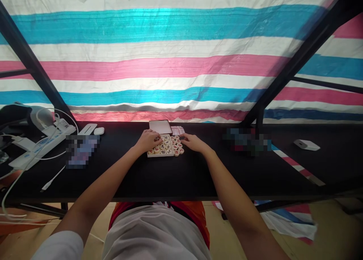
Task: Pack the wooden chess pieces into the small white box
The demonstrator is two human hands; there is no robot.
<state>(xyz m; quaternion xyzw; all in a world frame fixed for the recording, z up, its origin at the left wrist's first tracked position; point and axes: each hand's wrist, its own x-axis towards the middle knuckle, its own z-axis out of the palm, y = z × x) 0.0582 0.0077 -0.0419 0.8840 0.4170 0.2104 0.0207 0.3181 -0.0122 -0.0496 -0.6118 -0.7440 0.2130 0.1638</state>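
A small wooden box of round chess pieces with red and black characters sits on the black table. Its lid stands just behind it, beside a folded pink-lined sheet. My left hand rests on the left part of the box, fingers curled over pieces at the top. My right hand lies at the box's right edge, fingers reaching onto the pieces there. Whether either hand grips a piece is too small to tell.
White power strips and cables crowd the table's left end, with a white mouse-like object close by. A white device lies at the far right. Black frame posts rise before a striped tarp.
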